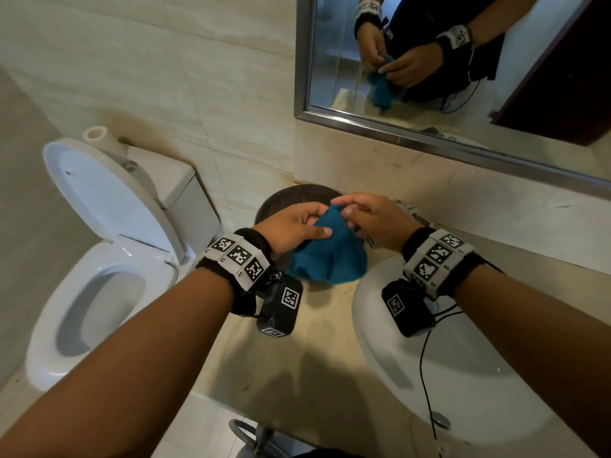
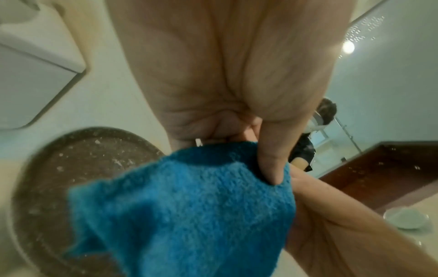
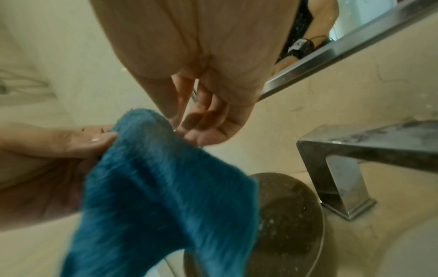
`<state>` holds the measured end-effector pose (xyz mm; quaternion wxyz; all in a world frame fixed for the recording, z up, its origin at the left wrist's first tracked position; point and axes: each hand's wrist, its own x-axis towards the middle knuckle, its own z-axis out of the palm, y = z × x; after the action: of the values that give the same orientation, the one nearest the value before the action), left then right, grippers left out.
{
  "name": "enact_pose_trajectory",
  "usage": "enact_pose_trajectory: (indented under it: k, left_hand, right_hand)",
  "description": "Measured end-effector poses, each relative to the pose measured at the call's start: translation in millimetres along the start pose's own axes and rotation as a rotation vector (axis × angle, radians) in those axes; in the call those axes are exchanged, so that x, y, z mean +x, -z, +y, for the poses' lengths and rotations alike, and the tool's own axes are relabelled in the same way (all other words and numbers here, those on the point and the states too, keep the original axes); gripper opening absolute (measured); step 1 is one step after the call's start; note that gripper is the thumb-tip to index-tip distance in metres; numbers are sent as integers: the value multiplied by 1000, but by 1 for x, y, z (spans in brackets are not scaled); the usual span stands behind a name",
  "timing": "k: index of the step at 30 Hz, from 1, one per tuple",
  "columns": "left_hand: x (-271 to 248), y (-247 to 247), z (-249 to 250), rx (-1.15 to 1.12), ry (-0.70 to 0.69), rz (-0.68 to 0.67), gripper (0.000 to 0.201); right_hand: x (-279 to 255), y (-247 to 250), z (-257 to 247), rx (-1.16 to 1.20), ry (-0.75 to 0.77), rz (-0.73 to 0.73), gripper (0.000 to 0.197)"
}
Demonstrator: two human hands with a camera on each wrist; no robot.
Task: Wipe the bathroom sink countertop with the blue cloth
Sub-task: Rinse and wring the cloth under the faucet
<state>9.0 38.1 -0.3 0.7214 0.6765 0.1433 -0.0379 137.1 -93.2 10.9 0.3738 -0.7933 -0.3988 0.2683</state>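
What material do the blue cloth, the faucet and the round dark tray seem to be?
Blue cloth: looks like terry or microfibre, with a fuzzy looped pile. Angular grey faucet: probably metal, dull and spotted rather than polished. Round dark tray: speckled brown surface, perhaps stone or coated metal; the look leaves it open.

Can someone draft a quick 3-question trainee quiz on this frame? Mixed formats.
1. True or false: the blue cloth lies flat on the countertop.
2. Which hand pinches the cloth with its thumb on top: left hand or right hand?
3. Fill in: the white sink sits to the person's ____.

Key:
1. False, both hands hold it up.
2. Left.
3. Right.
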Motion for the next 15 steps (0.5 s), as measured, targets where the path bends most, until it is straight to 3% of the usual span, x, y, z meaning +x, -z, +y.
enact_pose_trajectory:
  k: [3, 5, 8, 12, 15]
  left_hand:
    - [0, -3, 1, -133, -54, 10, 20]
    - [1, -1, -1, -155, -66, 65, 22]
    - [2, 5, -10, -89, -73, 224, 13]
    - [6, 13, -28, 15, -21, 255, 13]
    - [14, 22, -48, 70, 33, 327, 13]
  right_hand:
    - [-8, -2, -3, 331, -91, -155, 29]
    - [-13, -3, 0, 287, -70, -230, 28]
    - [-10, -6, 8, 98, -38, -180, 23]
    - [3, -16, 15, 180, -123, -175, 21]
    - [16, -25, 27, 288, -236, -258, 25]
